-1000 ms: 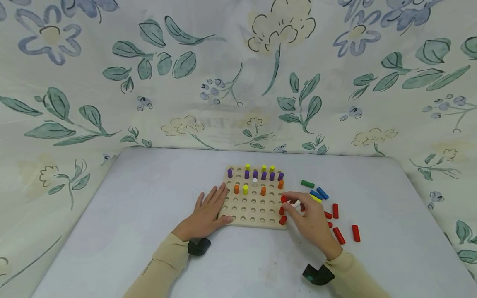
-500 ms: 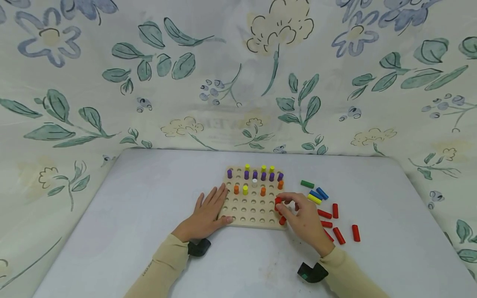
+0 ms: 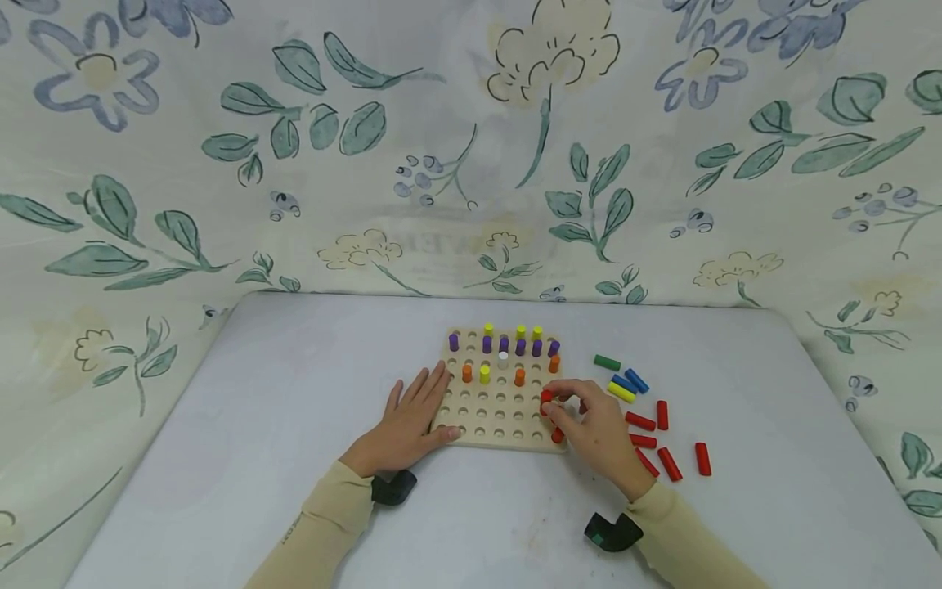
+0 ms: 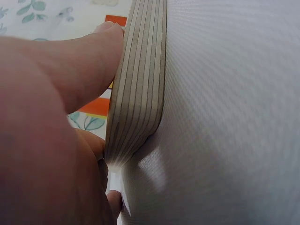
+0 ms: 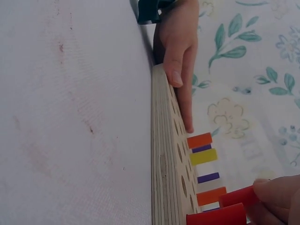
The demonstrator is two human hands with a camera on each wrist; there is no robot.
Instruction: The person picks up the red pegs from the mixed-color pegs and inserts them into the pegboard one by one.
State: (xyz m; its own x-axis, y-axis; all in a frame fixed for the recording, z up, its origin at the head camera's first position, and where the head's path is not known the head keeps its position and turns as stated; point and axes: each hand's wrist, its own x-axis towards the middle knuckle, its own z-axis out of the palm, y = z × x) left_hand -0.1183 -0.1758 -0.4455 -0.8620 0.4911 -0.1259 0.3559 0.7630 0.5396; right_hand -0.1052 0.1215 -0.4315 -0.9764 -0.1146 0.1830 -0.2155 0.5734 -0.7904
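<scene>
A wooden pegboard point(image 3: 509, 424) with rows of round holes lies on the table. My left hand point(image 3: 408, 421) rests flat along its left side, fingers spread, thumb point(image 4: 89, 61) over the near left corner. At the board's right side my right hand point(image 3: 599, 425) pinches a red peg point(image 3: 545, 397) between thumb and fingertips. The right wrist view shows this red peg point(image 5: 236, 197) above the board, its free end toward the holes. Another red peg point(image 3: 557, 436) stands in the near right corner. Purple pegs point(image 3: 520, 348), orange pegs point(image 3: 519, 377) and yellow pegs point(image 3: 484, 375) stand farther back.
Right of the board lie several loose red pegs point(image 3: 670, 465), a green peg point(image 3: 607, 362), a yellow peg point(image 3: 621, 393) and blue pegs point(image 3: 637, 382). A white peg point(image 3: 504, 360) stands in the board. Behind the table point(image 3: 294, 352) hangs a flowered cloth point(image 3: 441, 98).
My right hand has shifted a little left with the red peg, from the board's right edge to over the holes. More loose red pegs show behind it. The left hand stays put.
</scene>
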